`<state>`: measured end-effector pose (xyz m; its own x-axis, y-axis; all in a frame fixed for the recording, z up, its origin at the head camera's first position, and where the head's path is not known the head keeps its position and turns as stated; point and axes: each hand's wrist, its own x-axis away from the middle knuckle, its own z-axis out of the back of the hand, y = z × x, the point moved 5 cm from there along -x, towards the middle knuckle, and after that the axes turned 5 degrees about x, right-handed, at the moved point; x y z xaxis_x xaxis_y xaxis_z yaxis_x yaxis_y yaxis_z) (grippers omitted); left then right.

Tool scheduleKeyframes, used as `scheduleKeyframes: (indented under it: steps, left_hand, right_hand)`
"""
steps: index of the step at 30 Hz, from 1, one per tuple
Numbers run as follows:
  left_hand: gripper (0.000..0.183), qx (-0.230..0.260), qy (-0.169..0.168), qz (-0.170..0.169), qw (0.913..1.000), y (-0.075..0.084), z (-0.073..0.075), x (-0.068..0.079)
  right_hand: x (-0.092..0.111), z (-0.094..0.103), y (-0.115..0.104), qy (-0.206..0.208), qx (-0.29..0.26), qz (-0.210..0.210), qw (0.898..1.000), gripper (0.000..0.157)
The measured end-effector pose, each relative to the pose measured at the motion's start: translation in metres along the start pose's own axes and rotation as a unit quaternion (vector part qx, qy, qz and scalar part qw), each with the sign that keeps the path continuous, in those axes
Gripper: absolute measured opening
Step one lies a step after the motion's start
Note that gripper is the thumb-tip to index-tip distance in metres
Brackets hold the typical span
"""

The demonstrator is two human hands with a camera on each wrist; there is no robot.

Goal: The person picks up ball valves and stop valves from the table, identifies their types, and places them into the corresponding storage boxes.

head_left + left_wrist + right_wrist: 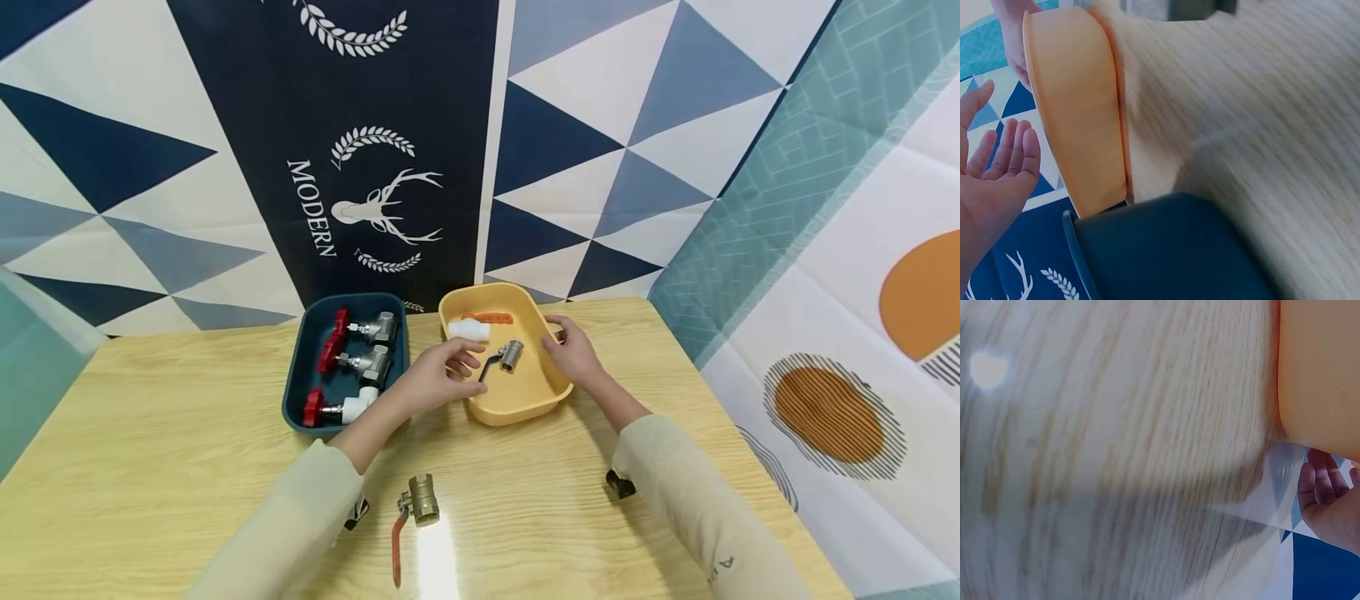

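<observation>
My right hand (573,352) holds the right rim of a yellow plastic bin (536,408), thumb over the edge and fingers along the outside wall. Over the bin's left side hovers my left hand (438,377), its fingers spread and apart from the bin in the left wrist view. Inside the bin lies a small metal ball valve (512,356) with a dark blue lever, close to the left fingertips. A white valve (468,329) with an orange lever (491,317) lies toward the back of the same bin.
To the left stands a dark blue bin (291,392) holding several valves with red handwheels (330,354). Nearer me on the wooden table (150,467) lies a brass ball valve (424,500) with a red lever. Patterned cloth (570,167) rises behind the table.
</observation>
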<state>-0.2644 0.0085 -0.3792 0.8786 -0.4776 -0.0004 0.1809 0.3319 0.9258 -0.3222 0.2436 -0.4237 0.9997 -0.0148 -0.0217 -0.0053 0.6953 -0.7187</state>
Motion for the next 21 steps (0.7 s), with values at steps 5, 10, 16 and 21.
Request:
scheduleKeyframes:
  steps: [5,10,16,21]
  left_hand:
    - [0.049,0.007,0.005,0.003,1.0000,-0.001,0.004,0.008]
    - [0.049,0.003,0.003,0.003,1.0000,-0.005,0.005,0.013]
    - [0.048,0.006,0.001,0.000,1.0000,-0.007,0.007,0.025]
    - [0.048,0.009,0.004,-0.001,0.9999,-0.008,0.011,0.040]
  right_hand:
    - [0.000,0.000,0.000,-0.008,-0.002,-0.005,1.000,0.044]
    - [0.000,0.000,0.002,-0.010,-0.002,-0.012,1.000,0.044]
    - [-0.002,0.001,0.002,-0.010,-0.008,-0.004,1.000,0.044]
    - [-0.004,-0.001,0.001,-0.014,-0.013,-0.004,1.000,0.044]
